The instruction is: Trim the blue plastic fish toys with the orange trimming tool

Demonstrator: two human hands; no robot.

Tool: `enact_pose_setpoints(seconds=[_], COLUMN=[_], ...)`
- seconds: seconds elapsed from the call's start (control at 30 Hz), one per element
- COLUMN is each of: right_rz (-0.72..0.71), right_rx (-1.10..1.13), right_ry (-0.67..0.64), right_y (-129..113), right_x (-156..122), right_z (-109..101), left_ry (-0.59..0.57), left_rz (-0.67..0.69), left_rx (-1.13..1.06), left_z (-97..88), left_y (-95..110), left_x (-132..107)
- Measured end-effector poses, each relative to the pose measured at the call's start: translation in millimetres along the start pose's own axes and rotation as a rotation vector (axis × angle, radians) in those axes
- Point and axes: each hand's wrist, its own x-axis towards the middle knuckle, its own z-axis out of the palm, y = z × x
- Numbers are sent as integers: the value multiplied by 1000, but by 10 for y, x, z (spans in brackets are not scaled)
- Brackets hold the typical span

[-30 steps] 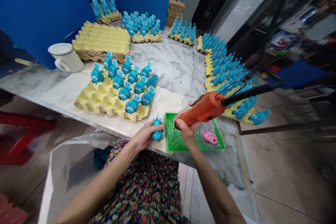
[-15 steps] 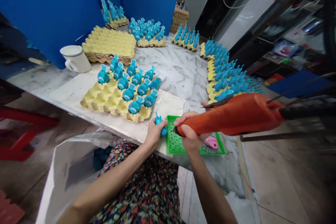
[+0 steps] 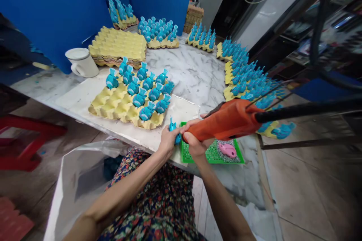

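Note:
My left hand [image 3: 167,141] is closed round a small blue toy fish [image 3: 173,128] at the near edge of the marble table [image 3: 195,73]. My right hand [image 3: 195,139] grips an orange electric screwdriver [image 3: 226,122] whose tip end meets the fish. Its black cord [image 3: 305,109] runs off to the right. Just under my right hand lies a green perforated tray [image 3: 210,154] with small screws and a pink fish [image 3: 227,150] in it.
A yellow egg carton [image 3: 113,103] with several blue fish stands left of centre. More cartons of blue fish [image 3: 246,77] ring the table's back and right. A stack of bare cartons [image 3: 118,45], a white mug [image 3: 80,62] and a blue partition [image 3: 56,7] are behind. A plastic bag [image 3: 73,180] hangs below.
The screwdriver tip and the blue fish have come together over the tray's left edge. The screwdriver body swung back lower after rising toward the camera.

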Motion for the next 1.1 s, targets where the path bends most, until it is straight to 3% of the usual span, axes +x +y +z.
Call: enact_pose_setpoints(seconds=[0.13, 0.3, 0.37, 0.5, 0.7, 1.1], right_rz=[-49, 91, 105, 79, 70, 36], right_rx=[12, 173, 225, 55, -90, -50], right_ry=[-3, -176, -243, -137, 56, 79], right_y=[-25, -160, -232, -222, 73, 166], right_x=[23, 104, 155, 229, 202, 102], right_z=[49, 37, 8, -113, -274, -267], left_ry=[-7, -278, -337, -362, -284, -239], left_rz=[12, -161, -204, -159, -150, -228], left_rx=[19, 189, 249, 256, 105, 56], left_z=[-22, -168, -218, -250, -220, -166], left_y=[-7, 44, 85, 139, 131, 214], left_x=[26, 108, 141, 141, 61, 5])
